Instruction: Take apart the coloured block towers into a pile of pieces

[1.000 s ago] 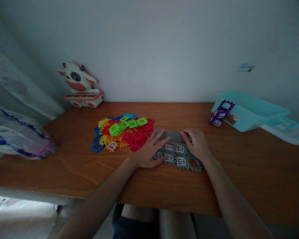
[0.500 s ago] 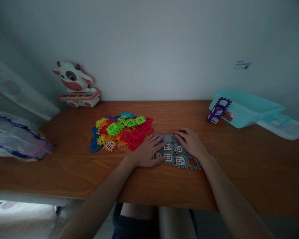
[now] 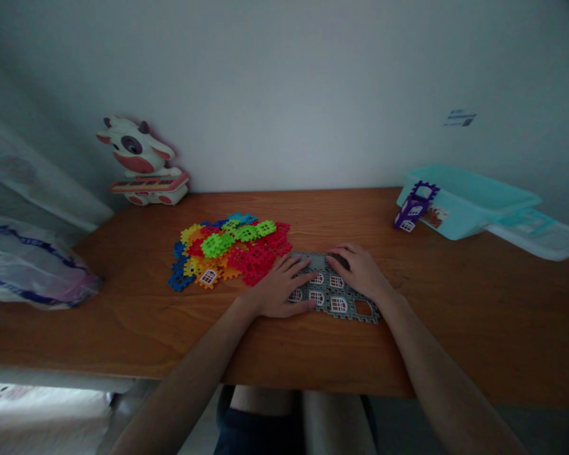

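Note:
A flat panel of joined grey building tiles lies on the wooden table in front of me. Several of its tiles carry white lattice windows, and the one at the near right has an open arched hole. Flat on the panel's left part rests my left hand, fingers spread. My right hand lies over the far right part, its fingers stretched out and slightly bent, the fingertips touching the tiles. Parts of the panel are hidden under both hands.
Left of the panel sits a heap of coloured interlocking tiles. A purple tile piece leans against a turquoise bin, with a lid beside it. A cow toy keyboard and a plastic bag are at the left.
The hands and panel keep nearly the same place. My right hand's fingers have shifted very slightly left, and the whole view has moved a little.

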Available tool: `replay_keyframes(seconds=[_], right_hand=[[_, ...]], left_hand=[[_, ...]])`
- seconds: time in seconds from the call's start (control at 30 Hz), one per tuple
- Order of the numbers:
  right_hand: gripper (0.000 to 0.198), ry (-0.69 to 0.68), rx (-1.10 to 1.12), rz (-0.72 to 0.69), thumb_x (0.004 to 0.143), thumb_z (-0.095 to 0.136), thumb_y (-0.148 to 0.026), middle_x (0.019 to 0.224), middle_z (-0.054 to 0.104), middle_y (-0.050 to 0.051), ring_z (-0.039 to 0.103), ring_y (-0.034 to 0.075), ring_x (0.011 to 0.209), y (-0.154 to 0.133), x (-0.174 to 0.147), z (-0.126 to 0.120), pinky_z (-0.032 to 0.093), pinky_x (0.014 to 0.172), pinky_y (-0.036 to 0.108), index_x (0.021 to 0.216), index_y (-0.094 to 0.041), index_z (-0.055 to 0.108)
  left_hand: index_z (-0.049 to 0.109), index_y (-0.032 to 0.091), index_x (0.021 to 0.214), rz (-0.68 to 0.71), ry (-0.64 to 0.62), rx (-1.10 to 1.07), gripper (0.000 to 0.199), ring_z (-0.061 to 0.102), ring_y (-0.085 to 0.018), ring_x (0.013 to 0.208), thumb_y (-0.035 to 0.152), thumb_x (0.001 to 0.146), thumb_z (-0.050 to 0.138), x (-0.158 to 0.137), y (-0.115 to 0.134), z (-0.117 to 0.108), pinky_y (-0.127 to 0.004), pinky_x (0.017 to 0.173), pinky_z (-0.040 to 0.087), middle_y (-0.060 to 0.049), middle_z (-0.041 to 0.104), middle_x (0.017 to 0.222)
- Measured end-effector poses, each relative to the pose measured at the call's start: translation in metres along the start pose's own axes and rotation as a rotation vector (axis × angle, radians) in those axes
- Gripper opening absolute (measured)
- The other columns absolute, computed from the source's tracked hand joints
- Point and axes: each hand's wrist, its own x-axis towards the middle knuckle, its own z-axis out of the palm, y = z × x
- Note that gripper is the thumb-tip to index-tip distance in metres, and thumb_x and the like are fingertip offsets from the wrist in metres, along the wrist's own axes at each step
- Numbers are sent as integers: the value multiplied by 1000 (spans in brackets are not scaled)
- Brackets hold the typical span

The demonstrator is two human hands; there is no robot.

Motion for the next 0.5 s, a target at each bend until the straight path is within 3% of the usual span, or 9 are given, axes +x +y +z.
replay_keyframes(seconds=[0.23, 0.5], right_hand=[[28, -9, 11, 3, 100, 50, -39, 108, 72, 10, 67, 28, 103, 0, 1, -1, 51, 93, 46, 110, -22, 70], [23, -14, 40, 35, 95, 58, -40, 105, 73, 10, 68, 29, 99, 1, 1, 1, 52, 89, 46, 104, -22, 69]], left_hand=[[49, 23, 145, 13, -2, -7, 88, 28, -39, 149, 76, 76, 63, -1, -1, -1, -63, 121, 21, -17, 35, 160], [61, 21, 133, 128, 73, -26, 59, 52, -32, 134, 61, 90, 59, 1, 0, -3, -58, 119, 29, -13, 64, 137]])
